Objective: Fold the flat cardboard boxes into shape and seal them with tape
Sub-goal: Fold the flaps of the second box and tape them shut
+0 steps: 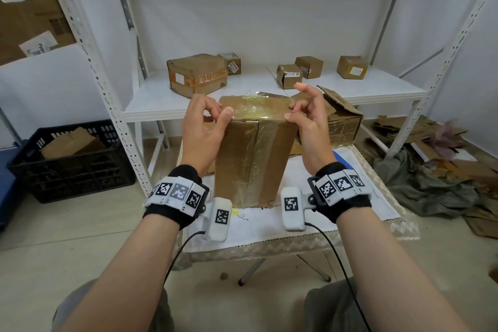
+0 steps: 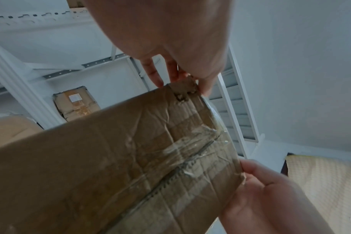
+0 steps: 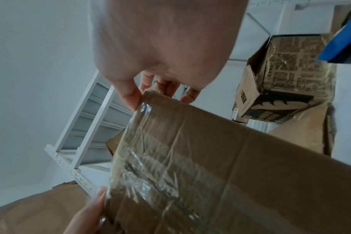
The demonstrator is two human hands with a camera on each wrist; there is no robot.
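A tall brown cardboard box [image 1: 250, 153] stands upright on the small cloth-covered table [image 1: 358, 197]. Wrinkled clear tape [image 1: 256, 108] covers its top and runs down the front seam. My left hand [image 1: 219, 112] pinches the top left edge, thumb on the front face and fingers curled on the top. My right hand [image 1: 292, 110] grips the top right corner the same way, with its index finger lifted off. The left wrist view has the left hand [image 2: 182, 86] at the box's [image 2: 130, 158] corner. The right wrist view has the right hand [image 3: 160, 95] on the taped edge of the box [image 3: 210, 158].
Behind the table a white metal shelf [image 1: 151, 110] carries several small taped boxes [image 1: 196, 73]. A torn printed box [image 1: 345, 118] sits behind the right hand, with a blue object [image 3: 341, 45] near it. A black crate [image 1: 72, 159] stands on the floor left; flat cardboard scraps [image 1: 431, 143] lie right.
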